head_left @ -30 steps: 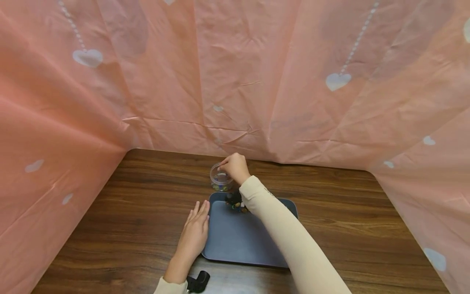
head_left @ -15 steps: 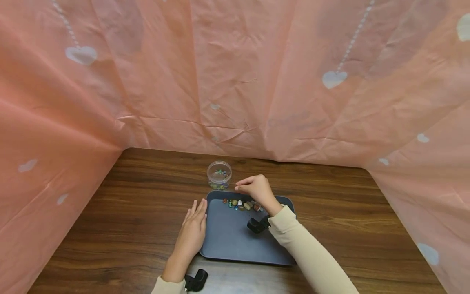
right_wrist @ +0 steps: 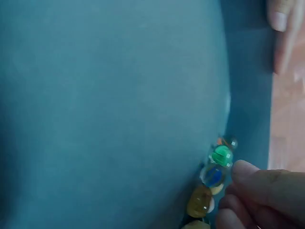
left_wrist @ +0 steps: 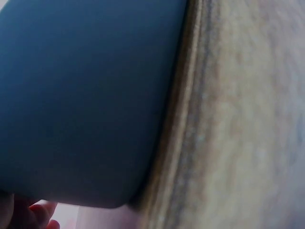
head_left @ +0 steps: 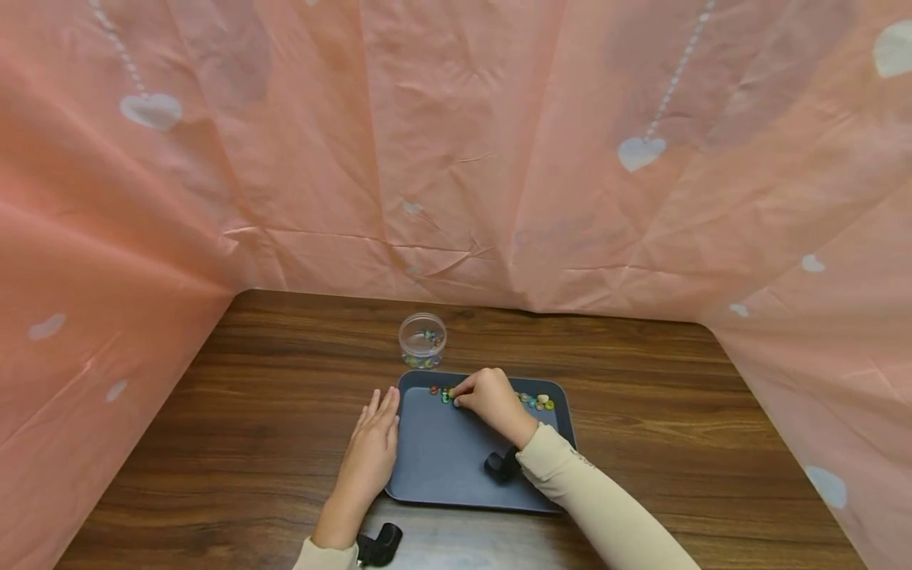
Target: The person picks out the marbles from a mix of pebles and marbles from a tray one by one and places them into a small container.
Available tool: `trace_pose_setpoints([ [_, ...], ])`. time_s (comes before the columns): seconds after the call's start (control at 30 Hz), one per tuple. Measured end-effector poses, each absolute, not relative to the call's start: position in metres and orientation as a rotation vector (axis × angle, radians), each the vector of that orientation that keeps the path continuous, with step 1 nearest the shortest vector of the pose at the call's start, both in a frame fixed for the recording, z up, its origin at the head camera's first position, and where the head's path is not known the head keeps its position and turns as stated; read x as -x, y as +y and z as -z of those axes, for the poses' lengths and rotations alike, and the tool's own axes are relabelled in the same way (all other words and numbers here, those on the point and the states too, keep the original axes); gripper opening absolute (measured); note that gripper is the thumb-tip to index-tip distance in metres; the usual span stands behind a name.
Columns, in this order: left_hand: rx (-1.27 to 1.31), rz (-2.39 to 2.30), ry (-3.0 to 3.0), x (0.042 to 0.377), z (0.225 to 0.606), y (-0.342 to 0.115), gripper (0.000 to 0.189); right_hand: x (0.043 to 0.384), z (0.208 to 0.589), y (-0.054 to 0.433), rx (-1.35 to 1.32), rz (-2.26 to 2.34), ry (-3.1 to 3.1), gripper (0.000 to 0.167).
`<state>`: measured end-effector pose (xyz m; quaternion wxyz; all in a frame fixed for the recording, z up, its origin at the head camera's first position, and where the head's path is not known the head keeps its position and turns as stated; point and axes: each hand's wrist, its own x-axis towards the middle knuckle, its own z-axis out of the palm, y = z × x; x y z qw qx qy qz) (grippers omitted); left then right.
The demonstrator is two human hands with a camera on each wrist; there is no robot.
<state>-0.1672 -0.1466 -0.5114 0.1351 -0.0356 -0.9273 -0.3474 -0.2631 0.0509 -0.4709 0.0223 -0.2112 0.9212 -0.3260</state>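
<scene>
A dark blue-grey tray point(head_left: 456, 467) lies on the wooden table. Along its far side runs a row of glass marbles point(head_left: 446, 395) and pebbles point(head_left: 543, 399). My right hand point(head_left: 493, 402) is over this row, thumb and fingertips bent down at it. In the right wrist view the thumb point(right_wrist: 262, 181) is right beside a green marble point(right_wrist: 221, 156) and a blue-streaked one point(right_wrist: 214, 175); a brown pebble point(right_wrist: 199, 201) lies close by. I cannot tell whether the fingers pinch one. My left hand point(head_left: 372, 447) rests with straight fingers against the tray's left edge.
Just behind the tray stands a clear round jar point(head_left: 423, 340) without a lid, with several marbles at its bottom. A pink curtain point(head_left: 456, 198) encloses the table point(head_left: 299, 380) at the back and sides. Black wrist cameras point(head_left: 381, 545) are strapped below both hands.
My right hand has come from over the jar's mouth back to the tray and down to the row of marbles. My left hand stays at the tray's edge.
</scene>
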Motion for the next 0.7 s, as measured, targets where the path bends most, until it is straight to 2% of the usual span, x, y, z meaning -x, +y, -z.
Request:
trace_pose_setpoints([
  [0.13, 0.097, 1.009, -2.683, 0.167, 0.511, -0.147, 0.042, 0.261, 0.473, 0.047, 0.757, 0.845, 2.905, 0.009],
  [0.33, 0.091, 1.014, -2.693, 0.167, 0.509, -0.146, 0.042, 0.260, 0.473, 0.045, 0.772, 0.777, 2.921, 0.008],
  [0.47, 0.093, 1.019, -2.702, 0.167, 0.509, -0.146, 0.042, 0.265, 0.466, 0.050, 0.540, 1.133, 2.736, 0.007],
  [0.7, 0.083, 1.039, -2.691, 0.167, 0.509, -0.146, 0.043, 0.282, 0.451, 0.058, 0.094, 1.922, 1.842, 0.037],
])
